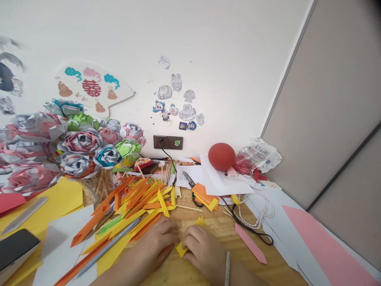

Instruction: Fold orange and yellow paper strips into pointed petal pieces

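My right hand (pixel 200 247) is closed on a folded yellow paper strip (pixel 181 250), low over the wooden table. One end of the strip shows beneath the fingers, and another yellow tip rises above the knuckles. Just to the left, my left hand (pixel 160 240) rests with curled fingers close to the strip; what lies under them is hidden. Beyond it spreads a pile of folded orange and yellow paper strips (pixel 139 202). A grey pen (pixel 108 248) lies along the pile's left side. Scissors (pixel 188 178) and folded orange paper pieces (pixel 204 195) lie ahead of my hands.
Several paper flowers (pixel 83 143) crowd the back left. A phone (pixel 18 252) lies at the left edge. A red balloon-like ball (pixel 222 156) sits on white paper by the wall. Right of my hands are a pink strip (pixel 250 243), a black cord and a pearl string (pixel 269 210).
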